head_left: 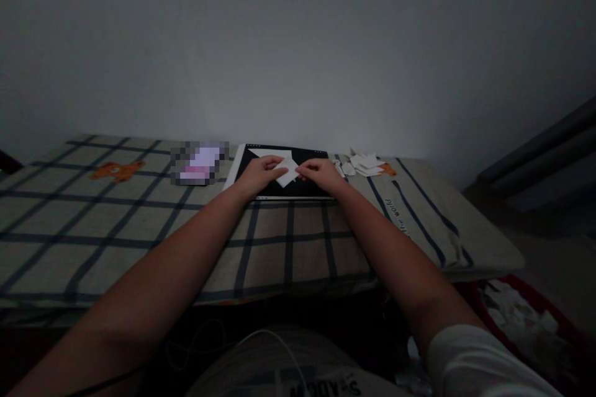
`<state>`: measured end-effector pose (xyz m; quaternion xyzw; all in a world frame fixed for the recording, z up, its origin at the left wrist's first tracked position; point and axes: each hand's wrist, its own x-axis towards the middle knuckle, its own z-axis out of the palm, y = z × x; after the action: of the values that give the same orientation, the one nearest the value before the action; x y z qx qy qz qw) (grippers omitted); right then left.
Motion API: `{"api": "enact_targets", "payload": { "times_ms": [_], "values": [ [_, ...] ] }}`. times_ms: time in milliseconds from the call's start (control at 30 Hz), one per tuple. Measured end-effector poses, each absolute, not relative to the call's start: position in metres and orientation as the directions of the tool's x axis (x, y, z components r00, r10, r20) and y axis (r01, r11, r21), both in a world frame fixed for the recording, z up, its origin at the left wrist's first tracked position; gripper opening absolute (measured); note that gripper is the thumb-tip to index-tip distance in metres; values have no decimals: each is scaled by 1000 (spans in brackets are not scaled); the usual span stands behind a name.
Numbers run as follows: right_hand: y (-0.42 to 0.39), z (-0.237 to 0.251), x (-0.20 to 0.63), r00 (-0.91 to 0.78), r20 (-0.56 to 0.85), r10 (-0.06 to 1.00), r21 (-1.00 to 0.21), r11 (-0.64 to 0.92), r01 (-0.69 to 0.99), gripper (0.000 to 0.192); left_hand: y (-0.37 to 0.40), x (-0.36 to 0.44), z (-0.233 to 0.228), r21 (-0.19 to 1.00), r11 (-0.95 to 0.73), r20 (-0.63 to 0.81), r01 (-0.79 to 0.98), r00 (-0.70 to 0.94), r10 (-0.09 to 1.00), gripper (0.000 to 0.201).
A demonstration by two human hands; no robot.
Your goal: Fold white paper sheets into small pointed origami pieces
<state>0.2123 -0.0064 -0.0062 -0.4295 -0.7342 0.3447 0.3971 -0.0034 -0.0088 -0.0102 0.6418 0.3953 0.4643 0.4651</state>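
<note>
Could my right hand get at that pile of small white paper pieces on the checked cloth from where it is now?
Probably yes. The right hand holds the folded white paper over the black board, and the pile of small white paper pieces lies just beyond it with nothing between.

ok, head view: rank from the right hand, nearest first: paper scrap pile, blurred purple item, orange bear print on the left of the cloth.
From the right hand:
1. Paper scrap pile, just to its right on the cloth.
2. Blurred purple item, to the left, past the black board.
3. Orange bear print, far left on the checked cloth.
</note>
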Motion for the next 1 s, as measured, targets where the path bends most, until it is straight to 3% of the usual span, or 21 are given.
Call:
{"api": "enact_targets", "payload": {
  "times_ms": [567, 733, 1000],
  "values": [
    [-9, -4, 209, -312, 222, 924, -902, 316, 294, 18, -5, -5, -13, 968, -247, 223, 51, 283, 933, 37],
    [-9, -3, 208, -294, 258, 921, -900, 339, 275, 16, 0, -7, -17, 952, -289, 253, 100, 274, 928, 37],
    [-8, -3, 210, -248, 302, 920, -849, 378, 370, 19, -3, -6, -14, 956, -273, 234, 112, 276, 932, 40]
  ]
}}
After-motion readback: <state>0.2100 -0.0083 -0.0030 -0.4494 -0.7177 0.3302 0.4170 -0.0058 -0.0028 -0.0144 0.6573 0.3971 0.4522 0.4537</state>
